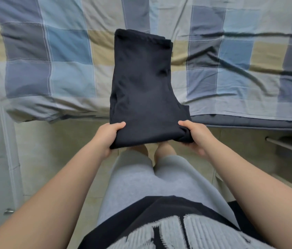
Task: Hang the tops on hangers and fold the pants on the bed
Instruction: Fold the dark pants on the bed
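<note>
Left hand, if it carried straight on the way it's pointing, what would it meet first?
The left hand, gripping the black pants, would probably meet the bed first; depth unclear.

The folded pants [142, 90] are plain black, unpatterned. The bed [231, 56] wears a checked cover of blue, slate grey, pale grey and tan squares crossed by thin white lines, with a dark grey layer along its near edge. The person's trousers [132, 180] are heather grey.

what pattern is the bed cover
Checked blocks of blue, grey and beige on the bed cover, head view.
</note>
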`<state>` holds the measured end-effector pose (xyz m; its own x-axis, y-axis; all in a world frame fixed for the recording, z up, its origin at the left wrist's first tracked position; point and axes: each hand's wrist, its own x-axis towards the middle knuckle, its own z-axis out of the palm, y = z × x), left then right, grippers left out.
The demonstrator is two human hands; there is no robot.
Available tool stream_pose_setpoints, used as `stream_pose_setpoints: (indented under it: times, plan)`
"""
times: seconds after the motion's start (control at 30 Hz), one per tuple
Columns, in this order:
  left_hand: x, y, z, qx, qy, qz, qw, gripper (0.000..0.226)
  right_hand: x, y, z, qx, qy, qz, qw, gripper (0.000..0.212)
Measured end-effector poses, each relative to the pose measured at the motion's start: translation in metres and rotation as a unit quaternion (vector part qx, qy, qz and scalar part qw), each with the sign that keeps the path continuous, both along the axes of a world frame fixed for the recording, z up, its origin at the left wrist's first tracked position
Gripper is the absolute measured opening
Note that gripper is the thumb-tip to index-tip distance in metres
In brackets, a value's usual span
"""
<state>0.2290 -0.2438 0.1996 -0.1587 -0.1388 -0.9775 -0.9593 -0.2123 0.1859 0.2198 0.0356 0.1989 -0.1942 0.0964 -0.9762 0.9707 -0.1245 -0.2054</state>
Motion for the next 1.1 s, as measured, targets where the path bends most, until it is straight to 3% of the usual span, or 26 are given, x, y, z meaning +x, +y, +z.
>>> stream_pose_setpoints:
  times: [0.17,0.27,0.4,0.53,0.63,0.7,0.77,0.83,0.87,0.9,0.93,1.0,1.1]
  plan:
    - [-0.066,-0.002,0.001,-0.026,0.055,0.046,0.997,0.049,-0.065,-0.007,0.003,-0.022,0.01,-0.103,0.994,0.021]
    - [-0.103,-0.002,-0.008,-0.02,0.096,0.019,0.995,0.02,-0.099,-0.009,-0.009,-0.032,0.005,-0.149,0.988,0.019]
    - [-0.162,0.006,-0.03,-0.024,0.13,0.034,0.991,0.01,-0.146,-0.014,-0.034,-0.063,0.007,-0.216,0.974,0.014]
    - [-0.215,0.017,-0.06,-0.024,0.179,0.015,0.983,0.025,-0.195,-0.026,-0.068,-0.082,0.024,-0.269,0.959,0.015]
    - [-0.239,0.022,-0.094,-0.061,0.257,-0.045,0.964,0.061,-0.223,-0.033,-0.105,-0.097,0.069,-0.247,0.962,0.022]
    - [-0.241,0.023,-0.121,-0.091,0.322,-0.122,0.934,0.088,-0.234,-0.039,-0.129,-0.063,0.113,-0.144,0.981,0.022]
    - [-0.237,0.019,-0.15,-0.161,0.35,-0.293,0.875,0.107,-0.237,-0.044,-0.156,0.032,0.171,0.009,0.985,0.032]
    - [-0.229,0.014,-0.175,-0.285,0.33,-0.484,0.759,0.112,-0.231,-0.044,-0.186,0.127,0.23,0.167,0.95,0.05]
    - [-0.224,0.013,-0.184,-0.34,0.326,-0.53,0.705,0.111,-0.224,-0.042,-0.2,0.17,0.246,0.255,0.919,0.058]
    - [-0.219,0.013,-0.191,-0.386,0.332,-0.541,0.669,0.109,-0.217,-0.041,-0.211,0.205,0.249,0.334,0.886,0.066]
    - [-0.215,0.014,-0.196,-0.421,0.339,-0.524,0.658,0.108,-0.21,-0.04,-0.22,0.216,0.246,0.372,0.869,0.073]
    - [-0.208,0.014,-0.204,-0.44,0.34,-0.456,0.695,0.114,-0.198,-0.038,-0.232,0.194,0.242,0.351,0.884,0.085]
    - [-0.208,0.014,-0.208,-0.373,0.309,-0.366,0.795,0.124,-0.19,-0.037,-0.242,0.185,0.248,0.273,0.911,0.102]
